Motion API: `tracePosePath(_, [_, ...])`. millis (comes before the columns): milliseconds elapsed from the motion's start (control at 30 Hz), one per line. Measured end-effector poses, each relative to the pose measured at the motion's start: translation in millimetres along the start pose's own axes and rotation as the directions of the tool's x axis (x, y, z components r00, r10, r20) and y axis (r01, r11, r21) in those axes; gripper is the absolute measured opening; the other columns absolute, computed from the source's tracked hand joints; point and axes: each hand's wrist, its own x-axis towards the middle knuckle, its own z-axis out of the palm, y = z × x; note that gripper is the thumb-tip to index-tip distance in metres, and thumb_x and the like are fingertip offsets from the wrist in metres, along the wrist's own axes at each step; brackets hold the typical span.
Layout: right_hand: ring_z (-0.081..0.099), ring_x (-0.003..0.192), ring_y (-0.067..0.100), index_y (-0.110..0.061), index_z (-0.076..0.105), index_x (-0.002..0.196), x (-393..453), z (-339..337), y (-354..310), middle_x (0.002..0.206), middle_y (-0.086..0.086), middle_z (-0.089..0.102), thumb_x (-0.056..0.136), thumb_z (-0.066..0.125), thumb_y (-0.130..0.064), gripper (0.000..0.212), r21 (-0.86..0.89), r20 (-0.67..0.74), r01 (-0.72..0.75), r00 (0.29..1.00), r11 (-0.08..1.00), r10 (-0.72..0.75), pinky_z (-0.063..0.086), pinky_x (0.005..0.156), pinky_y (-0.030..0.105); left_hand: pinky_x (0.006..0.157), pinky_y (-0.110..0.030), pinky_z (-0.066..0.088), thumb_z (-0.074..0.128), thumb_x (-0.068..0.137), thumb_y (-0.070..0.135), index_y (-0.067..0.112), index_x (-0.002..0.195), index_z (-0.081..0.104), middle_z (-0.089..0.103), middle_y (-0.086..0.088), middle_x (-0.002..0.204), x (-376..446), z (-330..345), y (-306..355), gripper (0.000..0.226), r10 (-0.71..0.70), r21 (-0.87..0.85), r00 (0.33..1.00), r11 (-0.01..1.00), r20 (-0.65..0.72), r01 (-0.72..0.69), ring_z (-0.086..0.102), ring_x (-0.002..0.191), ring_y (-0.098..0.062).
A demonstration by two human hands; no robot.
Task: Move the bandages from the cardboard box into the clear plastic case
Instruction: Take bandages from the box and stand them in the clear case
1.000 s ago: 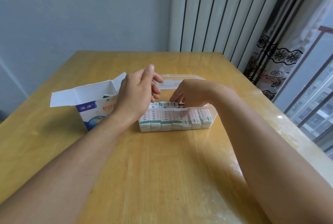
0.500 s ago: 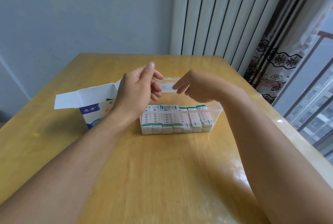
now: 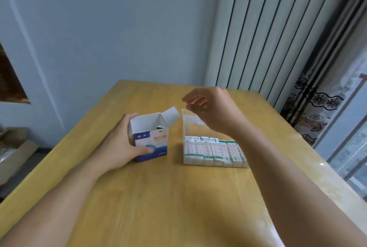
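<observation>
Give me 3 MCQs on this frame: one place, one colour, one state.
1. Where does the box stand relative to the case?
A. to its left
B. to its right
C. on top of it

2. What colour is the table?
A. white
B. yellow-tan wood
C. black

3. What is the left hand doing?
A. resting flat on the table
B. pinching a bandage
C. gripping the box

Answers:
1 A: the box sits left of the case, with a gap between them.
2 B: the bare top shows light wood grain.
3 C: thumb and fingers wrap the box's sides; the right hand hovers over the case's raised lid.
</observation>
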Motion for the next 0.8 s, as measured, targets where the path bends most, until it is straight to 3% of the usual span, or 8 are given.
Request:
tracePosePath(133, [0.066, 0.087, -0.001, -0.025, 0.078, 0.106, 2.5, 20.1, -35.7, 0.098, -0.012, 0.075, 0.089, 0.075, -0.017, 0.018, 0.032, 0.066, 0.064, 0.996, 0.997, -0.066, 0.054, 0.083, 0.017, 0.077, -0.013, 0.046, 0.097, 0.062, 0.021, 0.044, 0.125, 0.042, 0.061, 0.025, 0.117, -1.6, 12.0, -13.2, 0.086, 0.105, -0.148, 0.964, 0.978, -0.244, -0.144, 0.060, 0.105, 0.001])
tracePosePath(200, [0.068, 0.087, 0.002, -0.025, 0.079, 0.104, 1.9, 25.9, -47.0, 0.098, -0.010, 0.077, 0.087, 0.076, -0.014, 0.020, 0.009, 0.070, 0.087, 0.994, 0.996, -0.088, 0.055, 0.083, 0.021, 0.081, -0.016, 0.045, 0.094, 0.066, 0.019, 0.042, 0.128, 0.043, 0.058, 0.022, 0.119, -2.6, 15.6, -12.9, 0.084, 0.184, -0.073, 0.916, 0.972, -0.355, -0.224, 0.056, 0.103, -0.004])
tracePosePath(267, [0.069, 0.089, 0.008, -0.024, 0.079, 0.104, 1.0, 30.6, -56.3, 0.097, -0.005, 0.078, 0.087, 0.071, -0.009, 0.024, -0.032, 0.087, 0.101, 0.991, 0.994, -0.098, 0.056, 0.082, 0.028, 0.083, -0.005, 0.037, 0.093, 0.068, 0.016, 0.034, 0.134, 0.045, 0.054, 0.019, 0.123, -3.4, 17.4, -13.7, 0.084, 0.279, 0.014, 0.871, 0.954, -0.403, -0.299, 0.049, 0.105, 0.000])
tracePosePath(367, [0.065, 0.090, 0.021, -0.025, 0.076, 0.107, 1.0, 34.2, -64.5, 0.097, 0.001, 0.074, 0.093, 0.063, -0.022, 0.020, -0.177, 0.270, 0.143, 0.959, 0.974, -0.092, 0.054, 0.080, 0.037, 0.088, -0.011, 0.041, 0.093, 0.069, 0.016, 0.030, 0.138, 0.045, 0.054, 0.015, 0.128, -2.6, 18.5, -12.5, 0.085, 0.392, 0.100, 0.825, 0.917, -0.406, -0.386, 0.049, 0.113, -0.003])
tracePosePath(433, [0.061, 0.092, 0.022, -0.026, 0.067, 0.112, 0.1, 39.6, -67.9, 0.101, -0.001, 0.067, 0.096, 0.058, -0.038, 0.022, -0.239, 0.464, 0.189, 0.884, 0.952, -0.059, 0.053, 0.081, 0.040, 0.088, -0.023, 0.046, 0.093, 0.070, 0.023, 0.030, 0.139, 0.046, 0.054, 0.013, 0.129, -2.9, 18.8, -11.1, 0.083, 0.432, 0.142, 0.808, 0.900, -0.401, -0.411, 0.051, 0.116, -0.006])
tracePosePath(533, [0.056, 0.112, 0.021, -0.030, 0.054, 0.132, -1.3, 54.0, -71.1, 0.124, -0.005, 0.062, 0.094, 0.060, -0.049, 0.043, -0.374, 0.640, 0.208, 0.763, 0.904, 0.090, 0.051, 0.091, 0.041, 0.088, -0.023, 0.046, 0.093, 0.068, 0.030, 0.032, 0.140, 0.048, 0.054, 0.018, 0.128, -5.5, 18.3, -8.1, 0.085, 0.418, 0.132, 0.841, 0.908, -0.343, -0.398, 0.050, 0.114, -0.002])
tracePosePath(667, [0.057, 0.099, 0.025, -0.022, 0.056, 0.127, 5.5, 64.2, -74.4, 0.113, 0.000, 0.062, 0.099, 0.050, -0.017, 0.029, -0.492, 0.738, 0.322, 0.646, 0.809, 0.192, 0.049, 0.082, 0.036, 0.090, -0.030, 0.048, 0.092, 0.069, 0.029, 0.036, 0.141, 0.045, 0.051, 0.024, 0.129, -6.1, 17.0, -10.2, 0.086, 0.375, 0.123, 0.883, 0.927, -0.282, -0.354, 0.048, 0.113, -0.001])
tracePosePath(800, [0.060, 0.095, 0.028, -0.025, 0.063, 0.120, 12.1, 59.3, -68.8, 0.103, 0.000, 0.064, 0.096, 0.055, -0.010, 0.029, -0.418, 0.757, 0.325, 0.640, 0.849, 0.128, 0.050, 0.078, 0.037, 0.092, -0.032, 0.049, 0.092, 0.069, 0.032, 0.042, 0.141, 0.041, 0.050, 0.027, 0.132, -4.6, 16.3, -14.6, 0.089, 0.317, 0.093, 0.919, 0.948, -0.234, -0.303, 0.051, 0.114, -0.005])
